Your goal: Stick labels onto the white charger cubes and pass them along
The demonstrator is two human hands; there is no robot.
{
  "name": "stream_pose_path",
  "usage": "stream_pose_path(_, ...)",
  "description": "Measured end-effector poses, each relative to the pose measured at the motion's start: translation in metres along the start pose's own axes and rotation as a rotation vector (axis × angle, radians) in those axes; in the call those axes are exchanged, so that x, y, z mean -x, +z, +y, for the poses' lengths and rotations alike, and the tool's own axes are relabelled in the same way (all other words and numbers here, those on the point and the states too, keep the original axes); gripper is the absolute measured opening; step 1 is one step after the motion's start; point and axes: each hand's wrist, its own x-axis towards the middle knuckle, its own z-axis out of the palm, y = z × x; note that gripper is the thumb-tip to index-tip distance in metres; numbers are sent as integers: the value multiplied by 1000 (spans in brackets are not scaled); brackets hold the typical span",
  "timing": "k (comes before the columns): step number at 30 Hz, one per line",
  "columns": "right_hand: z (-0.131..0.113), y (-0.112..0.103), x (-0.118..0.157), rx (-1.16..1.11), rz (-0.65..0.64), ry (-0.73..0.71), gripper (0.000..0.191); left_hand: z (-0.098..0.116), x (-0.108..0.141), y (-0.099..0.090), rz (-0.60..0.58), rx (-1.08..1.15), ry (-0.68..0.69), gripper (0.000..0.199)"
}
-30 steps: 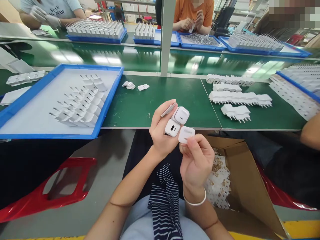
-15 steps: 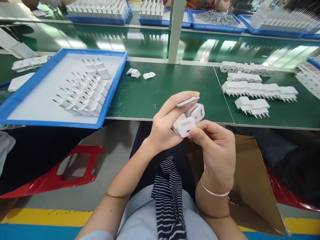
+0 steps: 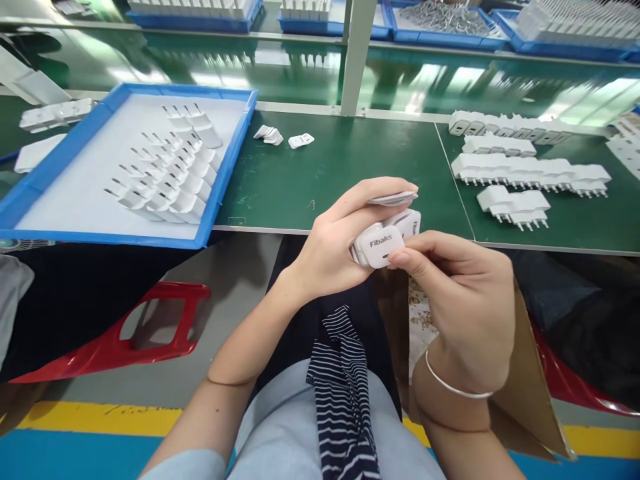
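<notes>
My left hand (image 3: 333, 243) is closed around several white charger pieces above the table's front edge. A thin white plate (image 3: 395, 199) is caught between its upper fingers. Below that, a rounded white piece (image 3: 411, 221) with lettering on its edge sits partly hidden behind the front plate. This front face plate (image 3: 383, 245) reads "Fibaks" and has a small dark slot. My right hand (image 3: 463, 297) pinches its lower right corner between thumb and forefinger. Whether the plate is joined to a charger body behind it, I cannot tell.
On the left, a blue-rimmed tray (image 3: 233, 160) carries rows of white plugs (image 3: 173, 177), pins up. Small loose plates (image 3: 301, 141) lie behind my hands. Charger rows (image 3: 530, 170) stand at right. A metal post (image 3: 357, 60) rises at the back; a cardboard box (image 3: 535, 387) is below right.
Both hands have shifted slightly right in the view, the right hand farther than the left. The front plate now faces me more squarely, its lettering clearer. Both grips stay closed.
</notes>
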Motion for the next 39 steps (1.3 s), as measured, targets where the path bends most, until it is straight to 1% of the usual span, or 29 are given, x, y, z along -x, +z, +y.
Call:
stream_pose_path(3, 2, 1, 0, -24, 10, -11, 15, 5, 0, -1, -20, -35, -48, 33)
stream_pose_path(6, 3, 3, 2, -19, 30, -18, 17, 8, -1, -1, 5, 1, -64, 33)
stream_pose_path(9, 4, 4, 3, -20, 39, -29, 17, 9, -3, 0, 19, 15, -56, 32)
stream_pose_path(12, 5, 4, 3, -27, 49, -35, 16, 7, -3, 0, 9, -10, -46, 30)
stream_pose_path(16, 6, 4, 2, -42, 45, -20, 17, 6, -3, 0, -20, -27, -64, 31)
stream_pose_path(20, 7, 4, 2, -38, 47, -28, 17, 7, -2, 2, -4, -7, -61, 29)
stream_pose_path(24, 7, 4, 2, -28, 43, -24, 16, 8, -1, 3, -17, -22, -79, 30)
stream_pose_path(29, 5, 5, 2, -16, 41, -11, 17, 7, 1, 4, -7, 38, -80, 29)
stream_pose_path(33, 2, 4, 2, 7, 27, 21, 19, 6, 1, 5, -24, 9, -70, 32)
stream_pose_path(36, -1, 2, 0, 24, 1, 40, 21, 7, 0, 6, 5, 16, -56, 31)
stream_pose_path(39, -5, 0, -3, 41, -42, 65, 25, 8, 0, 6, 29, 72, -97, 27)
